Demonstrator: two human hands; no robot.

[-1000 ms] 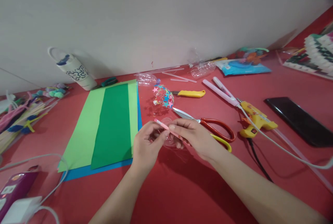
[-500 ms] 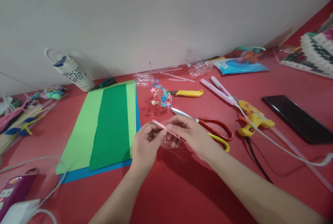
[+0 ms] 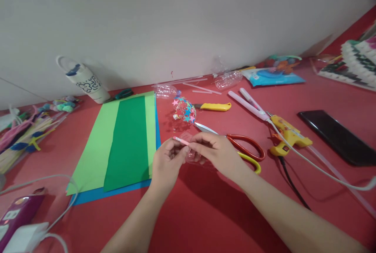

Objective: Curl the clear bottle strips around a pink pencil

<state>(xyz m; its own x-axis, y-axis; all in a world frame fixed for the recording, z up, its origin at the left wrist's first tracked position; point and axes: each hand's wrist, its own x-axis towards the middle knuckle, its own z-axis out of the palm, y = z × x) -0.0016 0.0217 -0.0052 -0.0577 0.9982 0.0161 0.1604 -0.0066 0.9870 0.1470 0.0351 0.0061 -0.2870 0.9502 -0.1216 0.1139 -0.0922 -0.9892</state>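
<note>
Close together over the red table, my left hand (image 3: 167,163) and my right hand (image 3: 219,152) are both closed around a thin pink stick (image 3: 181,140) with a white marking near its far end. Whether it is a pencil or a pen I cannot tell. A clear plastic piece (image 3: 190,154) shows between and below the fingers, partly hidden by them. Just beyond sits a small clear dome (image 3: 185,111) covered in coloured stars. Scissors (image 3: 245,145) with red and yellow handles lie beside my right hand, partly covered by it.
Green and blue sheets (image 3: 126,143) lie on the left. Further back are a yellow cutter (image 3: 216,107) and clear plastic bottle pieces (image 3: 166,91). To the right lie a pink hair straightener (image 3: 249,106), a yellow glue gun (image 3: 289,135) with cords, and a black phone (image 3: 337,135).
The view has shifted slightly, so everything sits a little further right. My hands stay together on the pink stick, and less of its near end shows beside my right fingers.
</note>
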